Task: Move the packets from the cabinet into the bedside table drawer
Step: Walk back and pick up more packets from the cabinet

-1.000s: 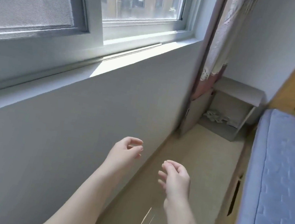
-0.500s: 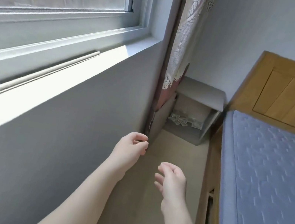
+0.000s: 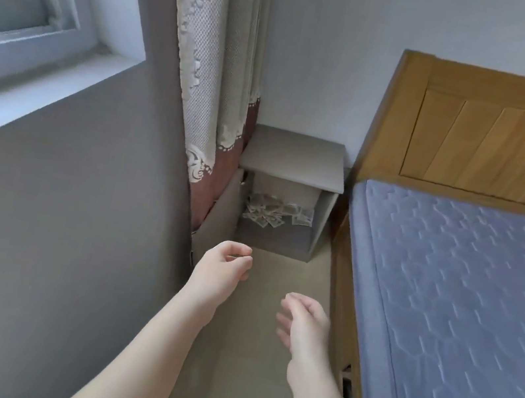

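Observation:
A grey bedside cabinet stands in the far corner between the curtain and the bed, its door swung open to the left. Several small pale packets lie scattered on its inner shelf. My left hand hovers in front of and below the cabinet, fingers loosely curled, holding nothing. Lower and to the right, my right hand hangs in the air with relaxed, empty fingers. Neither hand touches the cabinet. No drawer can be made out.
A grey wall with a window sill runs along the left. A patterned curtain hangs beside the cabinet. A wooden bed with a blue mattress fills the right. A narrow beige floor strip leads to the cabinet.
The view has swung right and moved forward along the wall; the cabinet and its packets are now closer and more central. Both hands keep the same loose, empty pose.

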The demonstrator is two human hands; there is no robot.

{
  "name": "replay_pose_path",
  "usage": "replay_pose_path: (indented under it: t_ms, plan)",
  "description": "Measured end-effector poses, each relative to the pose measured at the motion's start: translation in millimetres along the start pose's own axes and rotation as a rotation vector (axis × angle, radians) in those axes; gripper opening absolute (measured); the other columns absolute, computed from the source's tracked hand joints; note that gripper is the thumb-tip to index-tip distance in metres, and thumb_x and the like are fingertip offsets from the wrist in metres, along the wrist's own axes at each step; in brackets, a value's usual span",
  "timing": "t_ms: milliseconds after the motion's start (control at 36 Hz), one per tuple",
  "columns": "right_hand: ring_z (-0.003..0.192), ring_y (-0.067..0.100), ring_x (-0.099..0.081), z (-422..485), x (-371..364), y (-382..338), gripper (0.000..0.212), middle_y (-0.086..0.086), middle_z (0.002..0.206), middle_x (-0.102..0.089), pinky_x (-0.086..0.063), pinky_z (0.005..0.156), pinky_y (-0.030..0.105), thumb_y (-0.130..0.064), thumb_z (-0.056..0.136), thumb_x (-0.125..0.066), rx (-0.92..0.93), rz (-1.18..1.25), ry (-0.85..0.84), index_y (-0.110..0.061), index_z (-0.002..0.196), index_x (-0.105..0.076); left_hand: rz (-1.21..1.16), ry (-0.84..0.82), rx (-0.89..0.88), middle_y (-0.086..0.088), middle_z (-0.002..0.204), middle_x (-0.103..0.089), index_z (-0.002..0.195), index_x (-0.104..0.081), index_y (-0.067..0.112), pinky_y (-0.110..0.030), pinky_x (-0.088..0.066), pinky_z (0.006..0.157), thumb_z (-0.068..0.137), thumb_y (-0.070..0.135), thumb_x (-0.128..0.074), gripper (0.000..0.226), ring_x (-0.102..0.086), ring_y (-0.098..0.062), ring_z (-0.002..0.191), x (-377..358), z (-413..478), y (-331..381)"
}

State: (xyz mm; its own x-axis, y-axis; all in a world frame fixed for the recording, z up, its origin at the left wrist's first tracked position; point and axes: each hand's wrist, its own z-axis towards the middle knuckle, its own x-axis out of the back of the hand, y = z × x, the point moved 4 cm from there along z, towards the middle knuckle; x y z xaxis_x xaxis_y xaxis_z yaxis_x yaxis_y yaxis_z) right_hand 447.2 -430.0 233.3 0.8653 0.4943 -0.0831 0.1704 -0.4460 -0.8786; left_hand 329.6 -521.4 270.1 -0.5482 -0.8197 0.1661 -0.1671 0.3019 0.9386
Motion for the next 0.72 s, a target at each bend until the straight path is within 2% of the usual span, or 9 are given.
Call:
replay_pose_path:
  t_ms: [222,333,417,500,667,722]
  plan:
    - [0.074,0.014,-0.059,147.1,-2.8,-85.7,0.012,0.003,0.09,-0.063,-0.044,0.06,0.024,-0.011,0.091,-0.055,0.001,-0.077,-0.009,-0.018,0.082,-0.058,-0.033,0.053,0.053,0.002,0.092,-0.065,0.086,-0.059,0.03,-0.03,-0.047,0.082,0.09,0.017,-0.056,0.014,-0.062,-0.017,0.088,-65.4,126.2,44.8]
    - [0.074,0.013,-0.058,199.0,-26.5,-101.8,0.009,0.001,0.089,-0.062,-0.044,0.061,0.024,-0.011,0.091,-0.054,-0.042,-0.105,-0.088,-0.016,0.086,-0.058,-0.041,0.097,0.085,0.003,0.094,-0.066,0.086,-0.059,0.031,-0.035,-0.049,0.089,0.09,0.018,-0.057,0.014,-0.063,-0.018,0.092,-72.9,179.8,49.7]
    - [0.076,0.014,-0.059,234.5,-42.1,-110.4,0.009,0.001,0.09,-0.062,-0.046,0.065,0.025,-0.011,0.092,-0.055,-0.071,-0.128,-0.128,-0.016,0.085,-0.059,-0.049,0.146,0.112,0.003,0.095,-0.066,0.087,-0.059,0.031,-0.031,-0.048,0.083,0.091,0.018,-0.056,0.013,-0.064,-0.017,0.091,-74.0,222.4,49.9]
    - [0.079,0.014,-0.059,286.0,-57.9,-122.9,0.009,0.001,0.092,-0.062,-0.047,0.068,0.024,-0.011,0.092,-0.054,-0.072,-0.153,-0.122,-0.016,0.087,-0.059,-0.057,0.126,0.114,0.002,0.088,-0.065,0.09,-0.059,0.027,-0.027,-0.046,0.076,0.091,0.017,-0.055,0.011,-0.062,-0.015,0.085,-82.3,279.5,54.2]
    - [0.089,0.019,-0.059,401.2,-93.9,-146.2,0.01,0.003,0.098,-0.062,-0.045,0.063,0.021,-0.012,0.092,-0.055,-0.091,-0.213,-0.059,-0.011,0.101,-0.06,-0.029,0.064,0.155,0.003,0.086,-0.063,0.1,-0.06,0.02,-0.022,-0.041,0.063,0.092,0.015,-0.055,0.01,-0.06,-0.014,0.079,-105.4,409.2,66.2]
    - [0.091,0.019,-0.059,434.1,-105.6,-151.5,0.01,0.003,0.098,-0.061,-0.045,0.066,0.02,-0.012,0.092,-0.055,-0.103,-0.219,-0.066,-0.011,0.1,-0.06,0.023,0.048,0.169,0.003,0.09,-0.064,0.102,-0.059,0.02,-0.022,-0.042,0.067,0.092,0.016,-0.054,0.012,-0.061,-0.015,0.085,-112.0,447.4,66.9]
